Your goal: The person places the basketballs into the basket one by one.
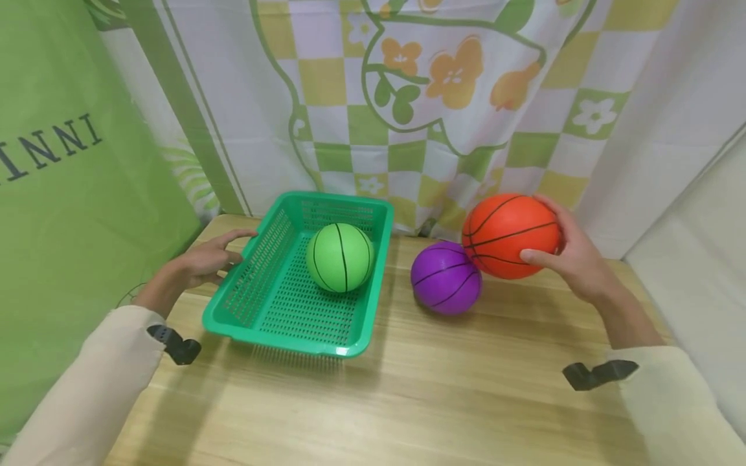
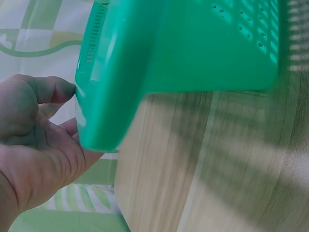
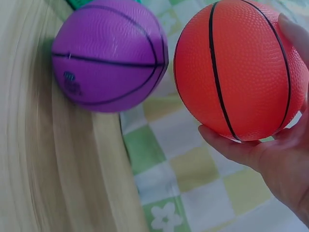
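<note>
My right hand (image 1: pixel 574 259) grips a red toy basketball (image 1: pixel 507 233), thumb on its near side and fingers round its right side. In the right wrist view the red ball (image 3: pixel 236 67) is held off the wooden table, a narrow gap from a purple basketball (image 3: pixel 108 55). That purple ball (image 1: pixel 446 278) rests on the table. A green plastic basket (image 1: pixel 291 347) with slotted walls holds a light green basketball (image 1: pixel 340 257). At the basket's left rim, my left hand (image 1: pixel 204 262) touches the edge with loosely extended fingers; in the left wrist view some fingertips are hidden behind the rim (image 2: pixel 113 96).
The wooden table (image 1: pixel 443 388) ends at a patterned curtain (image 1: pixel 350 84) behind the basket and balls. Green fabric (image 1: pixel 70 213) hangs on the left, and a pale surface (image 1: pixel 693 226) stands on the right. A dark strap device (image 1: pixel 600 374) sits on each sleeve.
</note>
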A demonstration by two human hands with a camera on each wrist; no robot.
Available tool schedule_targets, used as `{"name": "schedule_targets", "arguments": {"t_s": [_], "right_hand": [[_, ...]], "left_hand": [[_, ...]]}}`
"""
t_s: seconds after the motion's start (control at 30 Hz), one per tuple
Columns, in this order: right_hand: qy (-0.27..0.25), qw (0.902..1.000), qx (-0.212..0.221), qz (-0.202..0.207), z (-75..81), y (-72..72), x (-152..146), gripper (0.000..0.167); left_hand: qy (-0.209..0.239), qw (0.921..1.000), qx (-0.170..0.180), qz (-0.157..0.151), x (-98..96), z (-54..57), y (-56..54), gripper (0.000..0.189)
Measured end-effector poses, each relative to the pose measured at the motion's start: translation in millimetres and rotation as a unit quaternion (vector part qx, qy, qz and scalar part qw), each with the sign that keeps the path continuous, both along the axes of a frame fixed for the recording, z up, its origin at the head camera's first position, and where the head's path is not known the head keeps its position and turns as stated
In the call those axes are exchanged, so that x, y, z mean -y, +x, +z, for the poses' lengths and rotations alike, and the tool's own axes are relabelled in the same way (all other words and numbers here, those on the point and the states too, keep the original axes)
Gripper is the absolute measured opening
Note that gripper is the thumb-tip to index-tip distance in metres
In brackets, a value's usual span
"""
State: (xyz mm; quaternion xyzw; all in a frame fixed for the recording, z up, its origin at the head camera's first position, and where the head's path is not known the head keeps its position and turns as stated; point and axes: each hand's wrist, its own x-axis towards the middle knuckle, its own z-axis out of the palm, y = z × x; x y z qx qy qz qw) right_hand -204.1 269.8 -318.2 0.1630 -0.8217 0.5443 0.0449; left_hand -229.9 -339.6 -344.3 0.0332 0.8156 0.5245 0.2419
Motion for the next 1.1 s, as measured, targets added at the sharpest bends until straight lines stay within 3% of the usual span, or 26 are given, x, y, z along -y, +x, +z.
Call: {"name": "schedule_targets", "arguments": {"t_s": [0.37, 0.7, 1.1], "right_hand": [[-0.023, 0.9962, -0.004, 0.084, 12.8, 10.6, 36.4, 0.089], [-0.017, 0.9924, 0.006, 0.122, 12.8, 12.7, 67.9, 0.093], [-0.015, 0.9854, 0.006, 0.17, 9.5, 10.3, 103.5, 0.094]], "left_hand": [[0.002, 1.0, 0.002, 0.0, 1.2, -3.1, -0.5, 0.07], [0.0, 1.0, 0.0, -0.002, 0.6, -4.9, -5.5, 0.07], [0.03, 0.9994, 0.014, 0.01, 6.2, -8.0, -2.5, 0.07]]}}
